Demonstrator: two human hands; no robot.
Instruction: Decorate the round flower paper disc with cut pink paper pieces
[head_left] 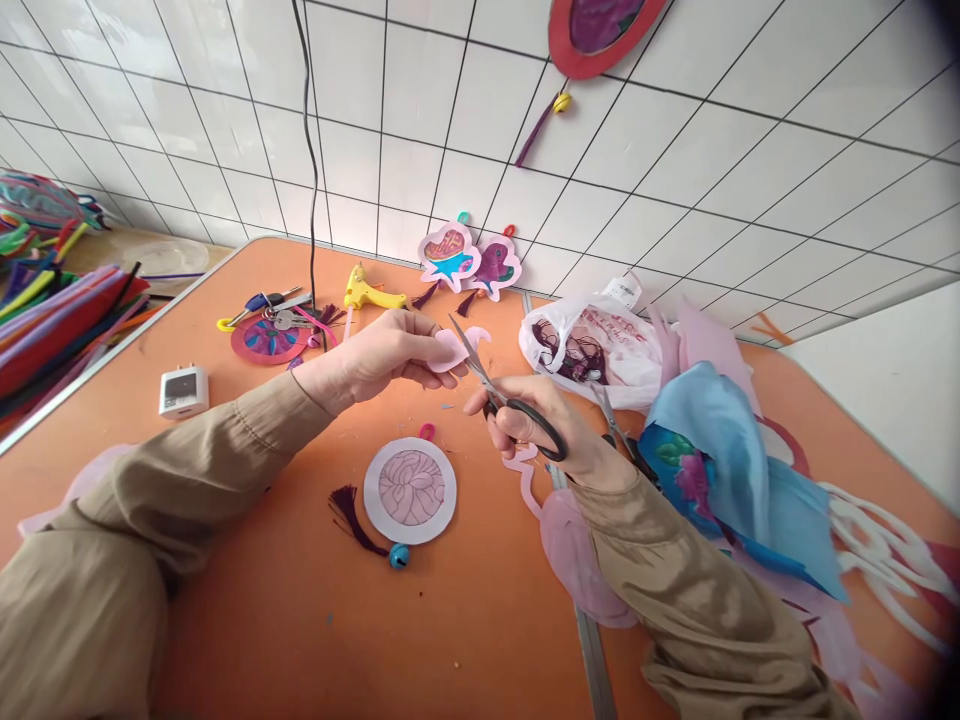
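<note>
My left hand (390, 352) pinches a small pink paper piece (448, 350) above the orange table (285, 600). My right hand (536, 420) grips black-handled scissors (499, 392), whose open blades reach into the pink piece. A pink cut strip (525, 478) curls down below the scissors. Beneath the hands lies a round white disc with a pink flower drawing (410, 490), with a purple tassel and blue bell (397, 555) beside it.
A yellow glue gun (369, 294), keys (270, 308), a red disc (266, 340) and a white charger (182, 390) lie at the left. Pipe cleaners (52, 320) pile at the far left. A plastic bag (592, 345), second scissors (619, 430) and blue and pink paper (720, 460) fill the right.
</note>
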